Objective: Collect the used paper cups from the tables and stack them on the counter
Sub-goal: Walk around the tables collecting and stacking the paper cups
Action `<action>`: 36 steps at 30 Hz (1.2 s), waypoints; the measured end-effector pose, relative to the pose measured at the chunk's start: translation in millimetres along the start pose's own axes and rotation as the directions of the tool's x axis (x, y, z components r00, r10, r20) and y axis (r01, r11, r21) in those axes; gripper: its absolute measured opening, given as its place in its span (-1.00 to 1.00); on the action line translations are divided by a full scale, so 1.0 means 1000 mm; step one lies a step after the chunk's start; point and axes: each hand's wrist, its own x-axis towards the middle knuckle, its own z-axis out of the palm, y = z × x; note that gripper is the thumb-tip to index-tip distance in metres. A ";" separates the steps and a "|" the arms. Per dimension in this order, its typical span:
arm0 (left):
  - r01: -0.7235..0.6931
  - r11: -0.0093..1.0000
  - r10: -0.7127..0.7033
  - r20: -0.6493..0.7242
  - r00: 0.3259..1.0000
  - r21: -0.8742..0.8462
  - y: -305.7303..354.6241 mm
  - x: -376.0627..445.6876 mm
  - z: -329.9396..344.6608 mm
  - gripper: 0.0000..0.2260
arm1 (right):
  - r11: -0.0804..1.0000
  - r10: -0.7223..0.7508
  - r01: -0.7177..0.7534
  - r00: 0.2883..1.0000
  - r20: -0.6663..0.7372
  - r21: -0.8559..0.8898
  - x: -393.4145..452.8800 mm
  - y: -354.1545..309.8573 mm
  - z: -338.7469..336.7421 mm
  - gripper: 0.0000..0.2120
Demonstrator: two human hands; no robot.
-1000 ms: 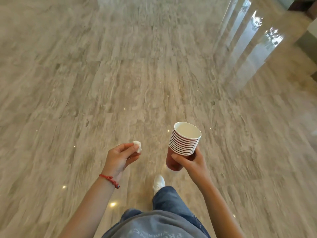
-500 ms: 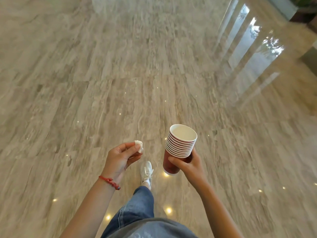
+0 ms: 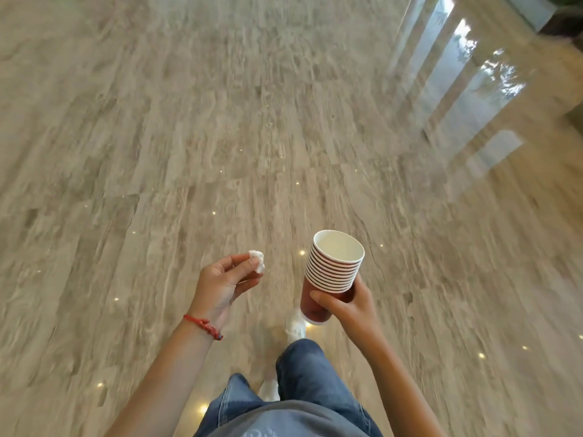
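The right hand (image 3: 348, 305) still grips the nested stack of red paper cups with white rims (image 3: 331, 272), fingers curled around its lower part, above the glossy grey stone-look floor (image 3: 157, 152). The stack now leans a little more to the right than half a second ago. The left hand (image 3: 222, 283) keeps pinching the small crumpled white tissue (image 3: 258, 260) between thumb and fingertips. The white sneaker (image 3: 296, 326) has moved under the cups.
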 end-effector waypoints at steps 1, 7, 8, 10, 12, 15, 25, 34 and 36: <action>0.005 1.000 -0.005 0.005 1.000 0.000 0.006 0.020 0.007 -0.67 | 1.000 0.004 -0.004 1.000 -0.002 -0.003 0.023 -0.003 -0.001 -0.47; 0.019 1.000 -0.019 -0.038 0.999 0.008 0.058 0.156 0.050 -0.83 | 1.000 -0.029 0.029 0.999 0.020 -0.001 0.184 -0.040 -0.011 -0.58; 0.017 1.000 -0.016 -0.051 0.999 0.009 0.073 0.182 0.059 -0.84 | 1.000 -0.028 0.027 0.999 0.024 0.013 0.216 -0.051 -0.013 -0.60; -0.001 1.000 0.001 -0.048 0.999 0.005 0.097 0.210 0.074 -0.77 | 0.999 -0.037 0.037 0.999 0.035 0.019 0.255 -0.071 -0.014 -0.62; -0.013 1.000 0.013 -0.048 0.999 0.014 0.126 0.254 0.090 -0.74 | 0.999 -0.051 0.050 0.998 0.036 0.013 0.310 -0.093 -0.015 -0.63; -0.025 1.000 0.026 -0.055 0.998 0.010 0.162 0.313 0.109 -0.75 | 0.999 -0.054 0.054 0.997 0.056 0.008 0.383 -0.121 -0.010 -0.61; 0.019 0.999 -0.017 -0.037 0.999 0.038 0.265 0.546 0.162 -0.93 | 0.999 -0.037 0.037 0.999 0.017 0.025 0.624 -0.181 0.021 -0.63; -0.003 0.994 0.001 0.016 1.000 0.112 0.392 0.737 0.221 -0.89 | 0.997 -0.062 0.064 0.997 -0.047 0.042 0.825 -0.260 0.036 -0.63; 0.005 0.993 -0.007 0.013 1.000 0.117 0.407 0.774 0.237 -0.88 | 0.997 -0.063 0.066 0.996 -0.057 0.046 0.863 -0.269 0.035 -0.62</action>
